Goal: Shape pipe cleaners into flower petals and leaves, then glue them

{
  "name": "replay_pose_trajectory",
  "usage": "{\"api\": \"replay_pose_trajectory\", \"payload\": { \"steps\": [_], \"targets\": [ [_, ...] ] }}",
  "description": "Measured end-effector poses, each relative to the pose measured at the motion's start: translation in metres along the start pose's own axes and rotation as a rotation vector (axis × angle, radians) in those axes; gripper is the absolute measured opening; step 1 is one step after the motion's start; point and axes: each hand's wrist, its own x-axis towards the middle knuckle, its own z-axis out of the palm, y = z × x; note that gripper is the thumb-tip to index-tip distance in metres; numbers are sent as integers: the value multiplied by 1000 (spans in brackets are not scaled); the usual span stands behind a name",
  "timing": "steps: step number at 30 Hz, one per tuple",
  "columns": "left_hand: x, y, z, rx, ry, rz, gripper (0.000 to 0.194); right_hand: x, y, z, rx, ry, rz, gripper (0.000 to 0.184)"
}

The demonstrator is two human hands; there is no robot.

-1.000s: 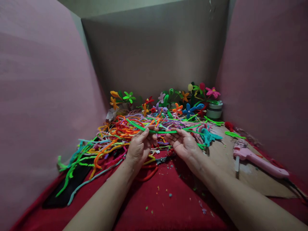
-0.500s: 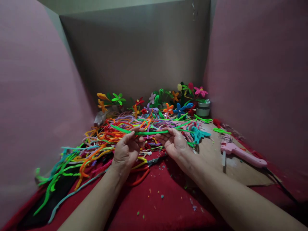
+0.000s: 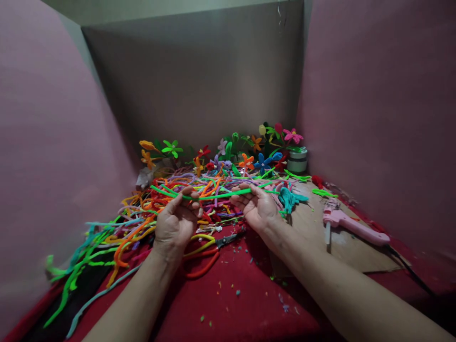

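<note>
Two hands (image 3: 178, 222) (image 3: 259, 207), pinched green strands (image 3: 221, 194), probably two

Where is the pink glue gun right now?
In the head view, the pink glue gun lies on the brown cardboard, right of the right hand and just below a bright-green strip.

Fuzzy green pipe cleaners (image 3: 221, 195), matt cloth (image 3: 256, 316), smooth plastic glue gun (image 3: 356, 228)

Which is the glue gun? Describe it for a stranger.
On the red cloth, right of the right hand, lies brown cardboard. On that sits the glue gun: pink, smooth, with a dark cord, unlike the fuzzy green piece beyond it.
</note>
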Motion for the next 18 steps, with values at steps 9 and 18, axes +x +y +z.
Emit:
{"api": "replay_pose_trajectory", "payload": {
  "steps": [9, 18],
  "targets": [
    [4, 1, -5, -6, 18, 29, 33, 0, 2, 0, -26, -30, 58, 26],
    [4, 0, -3, 19, 5, 34, 32, -1, 4, 0, -50, -23, 74, 24]
  ]
}}
